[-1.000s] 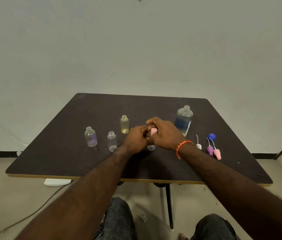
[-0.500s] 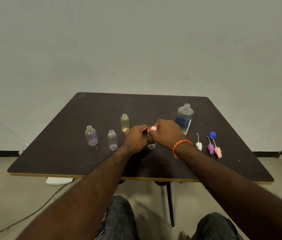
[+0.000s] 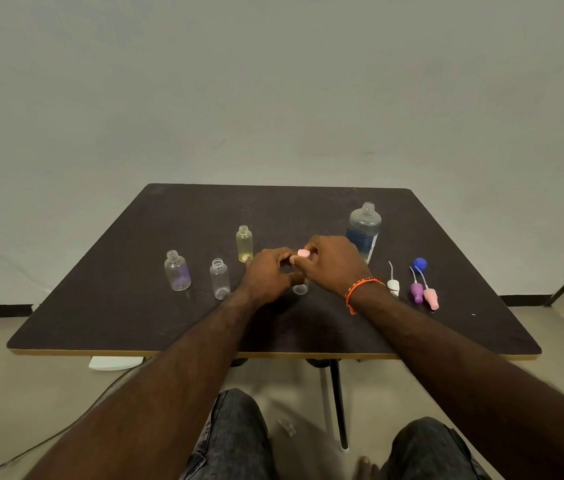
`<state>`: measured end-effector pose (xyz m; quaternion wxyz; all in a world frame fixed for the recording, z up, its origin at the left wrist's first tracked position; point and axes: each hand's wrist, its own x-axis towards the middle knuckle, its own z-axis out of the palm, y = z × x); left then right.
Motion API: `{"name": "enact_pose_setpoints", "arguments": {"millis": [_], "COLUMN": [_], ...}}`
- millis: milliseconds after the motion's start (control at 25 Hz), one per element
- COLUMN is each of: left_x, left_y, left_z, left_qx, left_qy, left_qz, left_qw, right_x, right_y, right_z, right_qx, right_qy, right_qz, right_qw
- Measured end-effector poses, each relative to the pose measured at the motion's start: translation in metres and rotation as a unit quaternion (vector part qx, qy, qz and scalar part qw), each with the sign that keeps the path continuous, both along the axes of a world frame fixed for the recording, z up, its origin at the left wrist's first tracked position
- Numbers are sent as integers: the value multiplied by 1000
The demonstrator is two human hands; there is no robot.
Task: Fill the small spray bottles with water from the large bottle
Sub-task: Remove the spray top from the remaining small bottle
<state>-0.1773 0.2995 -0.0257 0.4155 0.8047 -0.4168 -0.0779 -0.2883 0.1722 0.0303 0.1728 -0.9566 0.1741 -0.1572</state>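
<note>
At the middle of the dark table (image 3: 135, 306), my left hand (image 3: 268, 275) grips a small clear spray bottle (image 3: 300, 289); only its base shows below my fingers. My right hand (image 3: 334, 263) pinches the pink spray cap (image 3: 303, 253) on top of that bottle. The large water bottle (image 3: 363, 230) stands uncapped just behind my right hand. Three small uncapped bottles stand to the left: a purple-tinted one (image 3: 177, 271), a clear one (image 3: 220, 279) and a yellow one (image 3: 244, 244).
Loose spray heads lie right of my right wrist: a white one (image 3: 393, 287), a purple one (image 3: 416, 292) and a pink one (image 3: 431, 298). A blue cap (image 3: 420, 263) sits behind them. My knees are below the table's front edge.
Both hands stay together on the small bottle; the fingers of my right hand have shifted around the pink cap. The other bottles and spray heads have not moved.
</note>
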Motion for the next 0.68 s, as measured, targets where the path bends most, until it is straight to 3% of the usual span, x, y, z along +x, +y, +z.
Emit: {"name": "enact_pose_setpoints", "arguments": {"millis": [160,360,560,680], "left_x": [-1,3,1,1], "left_y": [-1,-2,-2,-1], "left_z": [1,1,1,0], "left_qx": [5,28,17,13], "left_qy": [-19,-47,-45,-46], "left_qz": [4,15,4,4], "left_qw": [1000,998,999,999], "right_x": [-1,7,6,3], "right_y": [1,2,3,3], "right_z": [4,3,6,5], "right_qx": [-1,-14,-19,9], "right_qy": [0,22,12,-18], "right_qz": [68,-5,66,61], "right_qw": [998,1000,998,998]}}
